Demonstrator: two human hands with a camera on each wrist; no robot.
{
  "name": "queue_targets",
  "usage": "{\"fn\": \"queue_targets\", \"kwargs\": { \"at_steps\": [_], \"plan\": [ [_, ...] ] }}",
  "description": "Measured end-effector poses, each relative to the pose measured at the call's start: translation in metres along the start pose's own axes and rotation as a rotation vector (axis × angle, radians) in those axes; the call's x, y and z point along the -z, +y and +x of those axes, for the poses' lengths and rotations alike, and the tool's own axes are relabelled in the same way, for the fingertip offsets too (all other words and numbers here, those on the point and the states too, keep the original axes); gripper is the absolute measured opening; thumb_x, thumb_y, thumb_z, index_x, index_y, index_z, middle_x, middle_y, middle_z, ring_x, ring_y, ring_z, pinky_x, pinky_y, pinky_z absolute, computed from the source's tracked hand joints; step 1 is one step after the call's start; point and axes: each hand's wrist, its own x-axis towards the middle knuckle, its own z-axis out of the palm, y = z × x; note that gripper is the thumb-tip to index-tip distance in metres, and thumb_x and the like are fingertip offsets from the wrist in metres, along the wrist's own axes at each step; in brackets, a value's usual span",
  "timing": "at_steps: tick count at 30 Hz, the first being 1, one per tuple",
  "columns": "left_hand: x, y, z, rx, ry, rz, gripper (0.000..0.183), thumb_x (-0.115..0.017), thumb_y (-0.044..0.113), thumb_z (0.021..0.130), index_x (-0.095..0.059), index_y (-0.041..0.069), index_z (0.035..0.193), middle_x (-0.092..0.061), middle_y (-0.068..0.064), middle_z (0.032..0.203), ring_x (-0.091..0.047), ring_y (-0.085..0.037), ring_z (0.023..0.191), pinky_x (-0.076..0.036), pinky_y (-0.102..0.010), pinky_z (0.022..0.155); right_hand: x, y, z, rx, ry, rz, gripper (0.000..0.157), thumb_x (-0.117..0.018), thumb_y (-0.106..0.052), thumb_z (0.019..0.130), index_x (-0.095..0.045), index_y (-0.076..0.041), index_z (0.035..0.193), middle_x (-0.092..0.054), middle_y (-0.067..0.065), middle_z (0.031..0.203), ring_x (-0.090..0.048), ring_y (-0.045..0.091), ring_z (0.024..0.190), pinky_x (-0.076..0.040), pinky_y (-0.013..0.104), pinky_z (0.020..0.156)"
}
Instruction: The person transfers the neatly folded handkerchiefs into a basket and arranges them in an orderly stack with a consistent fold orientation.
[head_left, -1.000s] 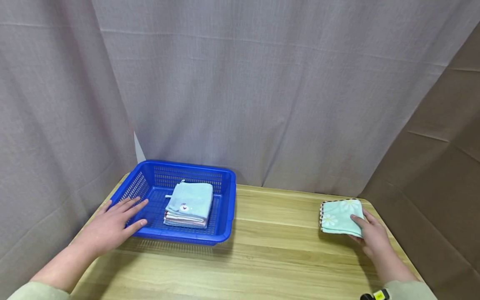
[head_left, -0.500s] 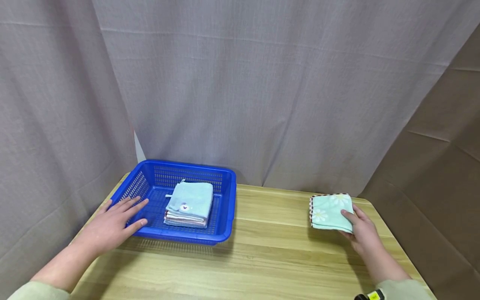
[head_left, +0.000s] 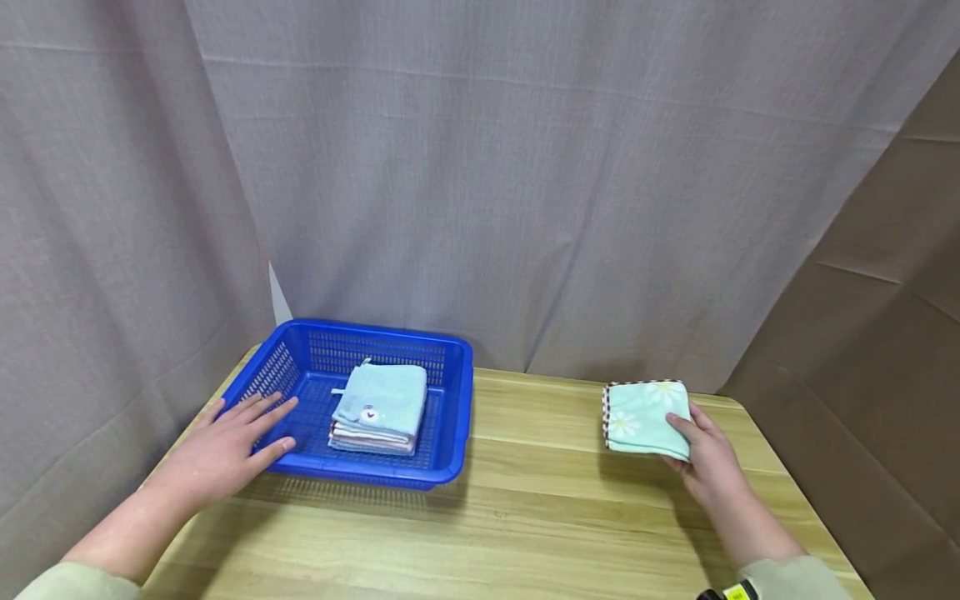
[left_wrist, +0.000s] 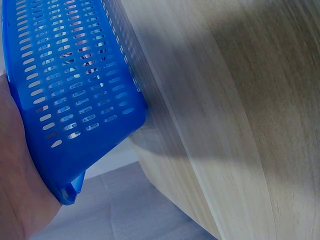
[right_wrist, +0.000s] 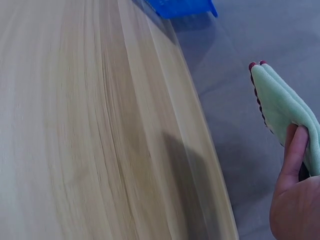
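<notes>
In the head view, my right hand (head_left: 708,454) pinches a folded mint-green towel (head_left: 645,417) at its right side, thumb on top and fingers beneath. White daisies and a brown-checked edge show on it. The right wrist view has this towel (right_wrist: 282,100) lifted off the table, with fingers under it. My left hand (head_left: 225,454) rests with spread fingers on the near left corner of a blue plastic basket (head_left: 450,450). Inside the basket lies a stack of folded towels (head_left: 382,400), a light blue one uppermost. The basket's slotted wall (left_wrist: 75,100) fills much of the left wrist view.
The basket stands at the left of a wooden table (head_left: 525,500). Grey curtains (head_left: 525,208) hang close behind and to the left of it. A brown cloth wall (head_left: 885,350) bounds the right side. Bare tabletop lies between basket and right hand.
My right hand has carried the mint-green towel leftward and slightly farther back across the table. The left hand, the basket and the stack inside look unmoved.
</notes>
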Motion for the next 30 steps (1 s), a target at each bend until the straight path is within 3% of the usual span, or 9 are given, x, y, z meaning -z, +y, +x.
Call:
{"fn": "queue_targets", "kwargs": {
  "at_steps": [9, 30],
  "plan": [
    [0.001, 0.000, 0.000, 0.002, 0.001, 0.000, 0.061, -0.050, 0.056, 0.099, -0.050, 0.019, 0.147, -0.049, -0.014, 0.148, -0.041, -0.039, 0.137, -0.021, -0.067, 0.109, -0.022, 0.004, 0.003, 0.001, 0.019, -0.035, 0.072, -0.058, -0.020, 0.102, -0.016, -0.019, 0.160, -0.070, -0.012, 0.081, -0.066, 0.004, 0.062, -0.051, 0.022, 0.051],
    [-0.001, 0.000, 0.000, 0.004, -0.008, 0.010, 0.064, -0.047, 0.059, 0.098, -0.048, 0.020, 0.149, -0.049, -0.015, 0.148, -0.041, -0.040, 0.137, -0.022, -0.068, 0.108, -0.068, 0.008, 0.000, -0.020, -0.054, -0.028, 0.067, -0.053, -0.019, 0.104, -0.018, -0.021, 0.160, -0.070, -0.010, 0.082, -0.067, 0.005, 0.065, -0.050, 0.021, 0.053]
  ]
}}
